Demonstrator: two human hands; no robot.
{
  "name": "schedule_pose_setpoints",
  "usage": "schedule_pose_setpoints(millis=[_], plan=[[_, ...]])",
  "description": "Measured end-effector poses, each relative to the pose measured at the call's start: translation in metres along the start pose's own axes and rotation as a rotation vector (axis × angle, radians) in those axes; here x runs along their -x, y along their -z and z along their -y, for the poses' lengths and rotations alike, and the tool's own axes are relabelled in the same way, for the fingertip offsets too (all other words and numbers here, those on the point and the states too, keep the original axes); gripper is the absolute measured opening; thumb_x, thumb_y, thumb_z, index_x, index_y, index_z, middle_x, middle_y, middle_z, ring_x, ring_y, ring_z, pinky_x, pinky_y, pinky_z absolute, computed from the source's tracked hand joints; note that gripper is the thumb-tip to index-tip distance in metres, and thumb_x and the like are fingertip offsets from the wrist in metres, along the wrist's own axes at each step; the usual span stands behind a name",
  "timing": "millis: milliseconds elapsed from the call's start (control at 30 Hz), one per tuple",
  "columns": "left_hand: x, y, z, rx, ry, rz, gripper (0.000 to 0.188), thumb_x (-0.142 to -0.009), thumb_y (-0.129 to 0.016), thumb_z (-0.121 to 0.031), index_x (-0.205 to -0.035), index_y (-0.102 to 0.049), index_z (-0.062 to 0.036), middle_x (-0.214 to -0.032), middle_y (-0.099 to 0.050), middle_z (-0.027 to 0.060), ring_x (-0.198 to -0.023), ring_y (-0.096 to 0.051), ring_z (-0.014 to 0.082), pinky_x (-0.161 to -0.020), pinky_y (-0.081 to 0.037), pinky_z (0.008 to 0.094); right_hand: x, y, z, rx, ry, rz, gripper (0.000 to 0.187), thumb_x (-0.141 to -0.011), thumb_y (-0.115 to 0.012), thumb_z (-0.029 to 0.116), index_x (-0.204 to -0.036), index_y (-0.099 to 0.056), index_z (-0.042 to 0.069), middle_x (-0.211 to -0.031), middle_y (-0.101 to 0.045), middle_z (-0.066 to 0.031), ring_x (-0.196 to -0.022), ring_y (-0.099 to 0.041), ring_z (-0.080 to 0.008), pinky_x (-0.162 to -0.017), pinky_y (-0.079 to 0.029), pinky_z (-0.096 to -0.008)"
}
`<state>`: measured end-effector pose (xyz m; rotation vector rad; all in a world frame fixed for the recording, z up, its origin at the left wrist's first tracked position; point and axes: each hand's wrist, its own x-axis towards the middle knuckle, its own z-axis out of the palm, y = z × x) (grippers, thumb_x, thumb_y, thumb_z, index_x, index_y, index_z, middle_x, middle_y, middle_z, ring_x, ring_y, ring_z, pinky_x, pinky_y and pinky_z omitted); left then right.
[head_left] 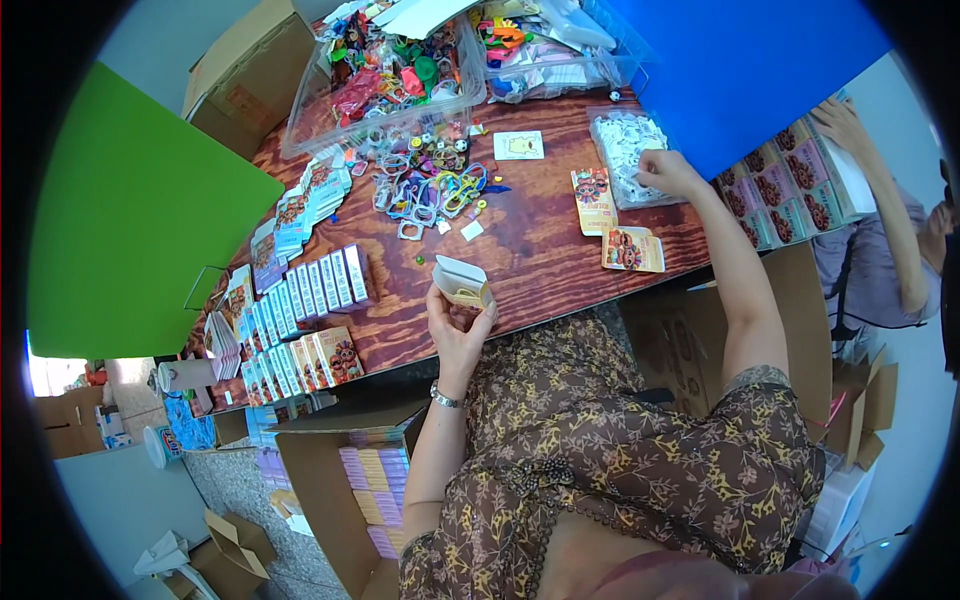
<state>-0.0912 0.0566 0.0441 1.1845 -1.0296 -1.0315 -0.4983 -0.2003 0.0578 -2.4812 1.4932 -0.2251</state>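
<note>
My left hand (pixel 460 330) is closed around a small yellow carton (pixel 463 284), its white top flap standing up and its mouth open. My right hand (pixel 672 174) is at the edge of a clear plastic tub (pixel 655 201) full of small white pieces (pixel 625 140). The fingers of that hand are curled together; anything between them is hidden. Just left of the tub, two flattened yellow cartons with printed figures lie overlapping: an upper carton (pixel 592 197) and a lower carton (pixel 633 250).
Clear bins of mixed trinkets (pixel 425 85) stand at the back, with a loose heap of small rings (pixel 420 195) before them. Rows of filled cartons (pixel 300 290) line the left. A blue panel (pixel 740 70) separates me from another person's hand (pixel 842 128) at far right.
</note>
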Motion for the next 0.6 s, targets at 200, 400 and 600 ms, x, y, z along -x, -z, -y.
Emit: schedule_pose_setpoints(millis=[200, 400, 600], plan=[[-0.001, -0.004, 0.027, -0.165, -0.106, -0.189, 0.066, -0.077, -0.083, -0.009, -0.134, -0.049, -0.0003, -0.113, -0.062, 0.0086, -0.106, -0.064, 0.0188, -0.088, -0.054, 0.0326, -0.018, 0.038, 0.092, -0.89, -0.047, -0.004, 0.015, -0.094, -0.071, 0.015, -0.093, -0.06, 0.003, -0.086, -0.067, -0.0016, -0.078, -0.064, -0.0086, -0.071, -0.051, -0.0258], [-0.011, -0.017, 0.015, -0.679, -0.343, -0.249, 0.082, -0.07, -0.085, -0.021, -0.14, -0.046, -0.0006, -0.121, -0.061, 0.0196, -0.108, -0.06, 0.0374, -0.092, -0.049, 0.0452, 0.003, 0.039, 0.253, -0.735, 0.312, 0.184, 0.014, -0.094, -0.069, 0.011, -0.105, -0.062, 0.006, -0.093, -0.069, -0.0038, -0.079, -0.068, -0.012, -0.07, -0.054, -0.0289], [-0.004, -0.009, 0.009, -0.706, -0.39, -0.292, 0.083, -0.073, -0.084, -0.023, -0.143, -0.044, -0.0009, -0.129, -0.058, 0.0224, -0.117, -0.057, 0.0404, -0.1, -0.047, 0.0474, -0.001, -0.008, 0.302, -0.078, 0.731, -0.085, 0.021, -0.094, -0.072, 0.022, -0.11, -0.065, 0.011, -0.097, -0.072, -0.0051, -0.091, -0.07, -0.0217, -0.073, -0.057, -0.0365]])
